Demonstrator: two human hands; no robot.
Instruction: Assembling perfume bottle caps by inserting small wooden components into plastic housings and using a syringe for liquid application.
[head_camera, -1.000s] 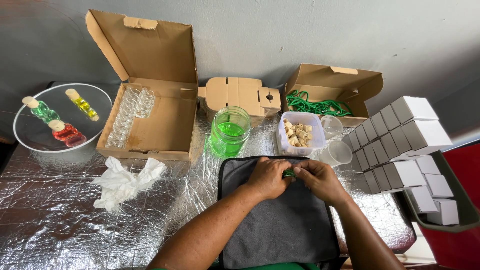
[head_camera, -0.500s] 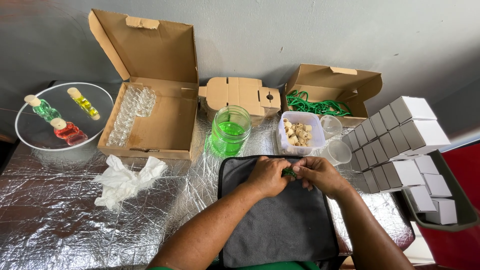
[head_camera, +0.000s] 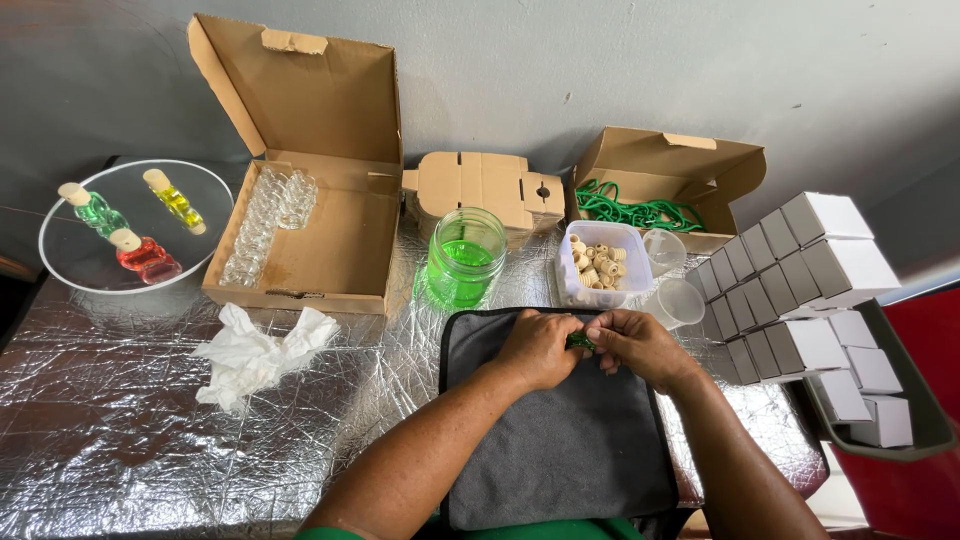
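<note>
Change: your left hand (head_camera: 535, 348) and right hand (head_camera: 640, 345) stay where they were a second ago, fingers pinched together on one small green piece (head_camera: 580, 341); nothing else has shifted, so the fiddling is likely unfinished.
Piece: between your fingertips, over the far edge of the grey mat (head_camera: 560, 440).
Beyond mat: green jar (head_camera: 465, 258), tub of corks (head_camera: 602, 265).
Surface: crinkled foil (head_camera: 110, 440); tissue (head_camera: 255, 352) left of mat.
Room: grey wall (head_camera: 520, 70) behind.
</note>
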